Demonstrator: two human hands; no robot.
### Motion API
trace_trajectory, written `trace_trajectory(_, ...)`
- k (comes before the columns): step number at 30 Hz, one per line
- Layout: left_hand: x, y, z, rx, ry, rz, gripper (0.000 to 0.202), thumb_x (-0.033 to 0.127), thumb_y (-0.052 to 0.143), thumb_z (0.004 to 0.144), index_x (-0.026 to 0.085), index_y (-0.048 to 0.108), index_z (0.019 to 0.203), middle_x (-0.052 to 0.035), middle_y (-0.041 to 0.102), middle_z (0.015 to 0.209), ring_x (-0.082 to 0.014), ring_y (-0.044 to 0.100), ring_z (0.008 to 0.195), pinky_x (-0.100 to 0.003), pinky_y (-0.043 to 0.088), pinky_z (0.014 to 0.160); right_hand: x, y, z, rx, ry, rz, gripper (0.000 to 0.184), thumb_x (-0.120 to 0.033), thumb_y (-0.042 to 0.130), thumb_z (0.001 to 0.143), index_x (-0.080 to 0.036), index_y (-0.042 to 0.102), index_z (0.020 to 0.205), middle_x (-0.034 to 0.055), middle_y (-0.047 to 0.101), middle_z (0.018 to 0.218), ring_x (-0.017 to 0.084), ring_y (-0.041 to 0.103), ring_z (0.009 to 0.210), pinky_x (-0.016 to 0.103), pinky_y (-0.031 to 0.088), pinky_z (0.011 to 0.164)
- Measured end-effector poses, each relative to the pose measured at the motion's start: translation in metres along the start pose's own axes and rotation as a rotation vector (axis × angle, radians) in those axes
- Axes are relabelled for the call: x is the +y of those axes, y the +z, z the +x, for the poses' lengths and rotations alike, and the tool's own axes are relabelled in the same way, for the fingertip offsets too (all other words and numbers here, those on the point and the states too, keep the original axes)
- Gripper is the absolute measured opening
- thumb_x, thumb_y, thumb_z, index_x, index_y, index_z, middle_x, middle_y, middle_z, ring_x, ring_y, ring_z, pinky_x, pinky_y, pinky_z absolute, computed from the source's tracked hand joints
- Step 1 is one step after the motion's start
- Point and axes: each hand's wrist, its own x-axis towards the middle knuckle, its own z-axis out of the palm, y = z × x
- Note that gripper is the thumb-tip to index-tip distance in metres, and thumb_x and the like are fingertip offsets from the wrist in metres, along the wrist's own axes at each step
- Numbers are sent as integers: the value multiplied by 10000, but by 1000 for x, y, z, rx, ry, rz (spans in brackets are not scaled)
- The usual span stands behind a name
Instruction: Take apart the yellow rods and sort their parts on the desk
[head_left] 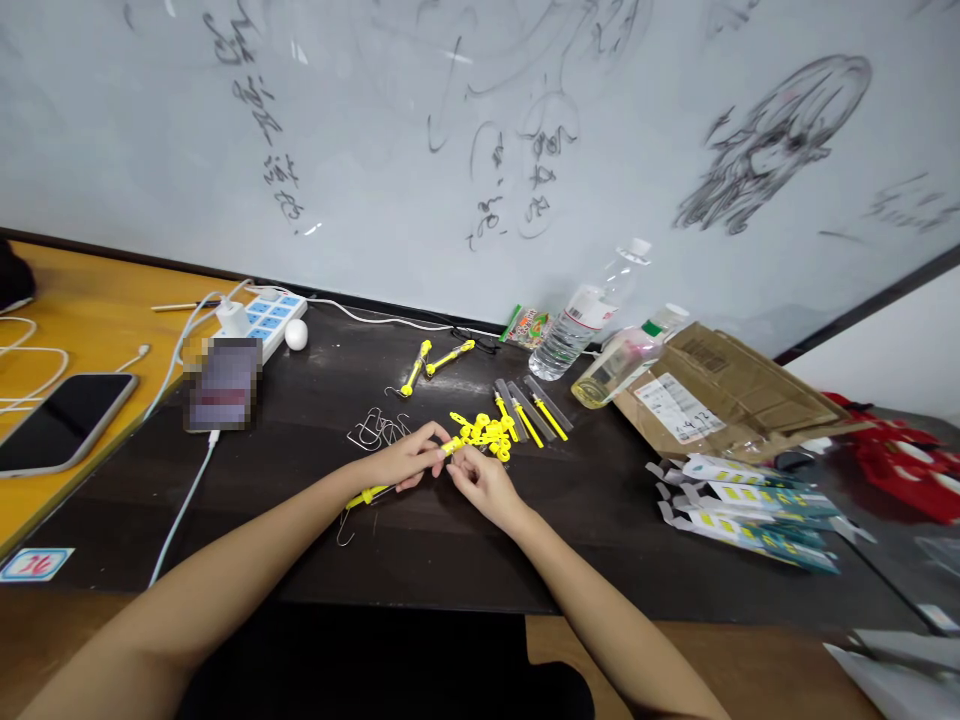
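Note:
My left hand (412, 457) is closed round a slim clear tube with yellow ends, which looks like a spring scale (367, 496). A thin wire hook (345, 528) hangs from its lower left end. My right hand (480, 480) pinches at the scale's upper yellow end; whatever its fingertips hold is hidden. Just beyond the hands lies a heap of small yellow plastic parts (487, 434). Several loose metal hooks (375, 428) lie behind my left hand. Clear tubes with yellow rods (527, 413) rest right of the heap. Two similar yellow-ended scales (415, 368) lie farther back.
A water bottle (574, 330), a second bottle with yellow liquid (619, 367) and a brown parcel (690, 390) stand or lie at the back right. Flattened boxes (750, 510) are on the right. At left are a power strip (274, 318), a white ball (296, 334) and phones (64, 420).

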Motion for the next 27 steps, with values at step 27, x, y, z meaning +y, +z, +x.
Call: trace_trajectory(27, -2, 6, 3, -28, -52, -310, 236, 338, 470, 849, 214, 387, 1031, 72, 543, 593, -57, 410, 273, -131, 260, 265, -12, 5, 12, -95, 311, 631, 213, -387, 427, 835, -197, 423, 739, -84, 444, 461, 51, 307, 317, 194, 217, 331)
